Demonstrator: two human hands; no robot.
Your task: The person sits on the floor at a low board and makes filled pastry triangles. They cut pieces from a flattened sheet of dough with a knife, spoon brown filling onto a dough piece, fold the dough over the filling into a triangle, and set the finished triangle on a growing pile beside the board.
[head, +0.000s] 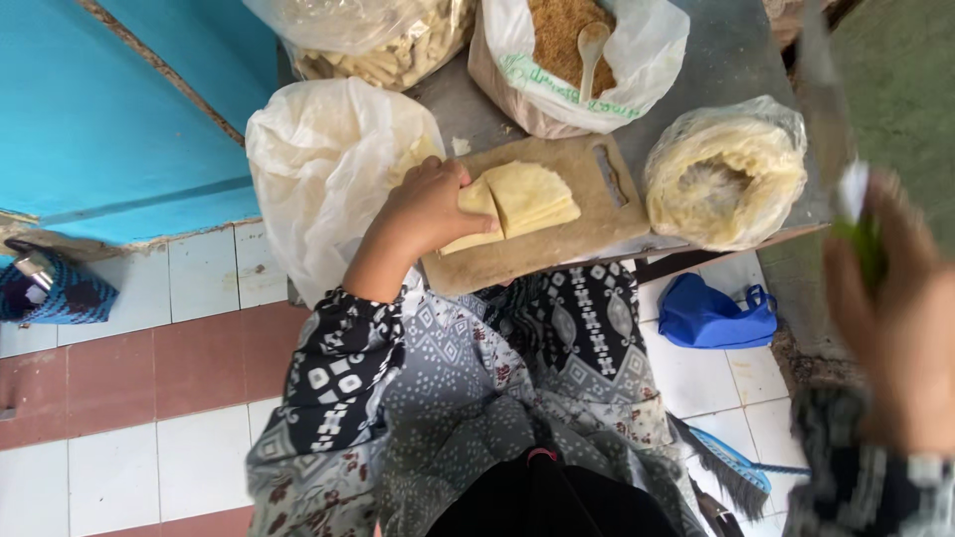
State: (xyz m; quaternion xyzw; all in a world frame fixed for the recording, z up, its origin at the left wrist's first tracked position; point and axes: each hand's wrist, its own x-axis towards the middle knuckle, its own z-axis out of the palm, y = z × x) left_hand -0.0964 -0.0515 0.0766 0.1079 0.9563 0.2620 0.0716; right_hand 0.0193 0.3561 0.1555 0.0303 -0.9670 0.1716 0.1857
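On the board (557, 214) I see the folded wrappers (522, 199) at centre, long axis running left to right. My left hand (428, 209) presses their left end, fingers curled over the edge. My right hand (895, 298) is raised well right of the board, blurred, gripping a knife (821, 75).

Folded wrappers (522, 199) on cutting board (587, 234) (table edge); wrapper bag (726, 174) right, sugar bag (582, 65) behind.
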